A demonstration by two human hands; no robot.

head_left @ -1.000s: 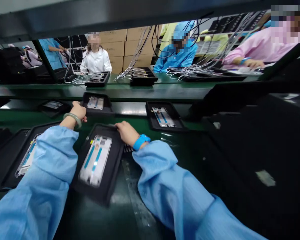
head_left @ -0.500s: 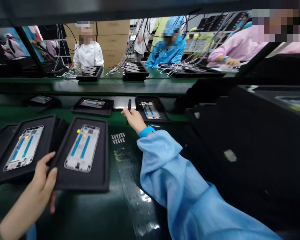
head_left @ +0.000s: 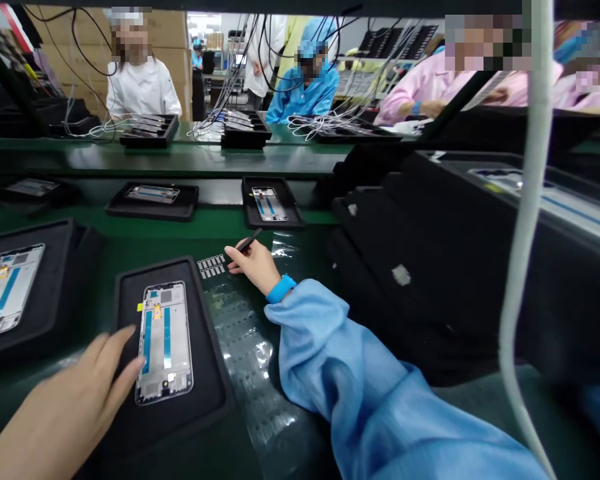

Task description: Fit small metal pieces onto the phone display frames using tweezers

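Black tweezers [head_left: 247, 241] sit pinched in the right hand [head_left: 253, 267], so this grip is pressed together on the tool, between thumb and fingers. The tips point to the far right, and the hand rests just beside a strip of small parts [head_left: 211, 267] at the far end of a clear film sheet [head_left: 245, 340]. The left hand [head_left: 65, 400] is spread and holds nothing, its fingertips lying on a black tray [head_left: 125, 313] near the left edge of a phone frame [head_left: 165, 343]. Another tray [head_left: 60, 280] with a second phone frame [head_left: 10, 287] lies to the left, on the green counter [head_left: 155, 223].
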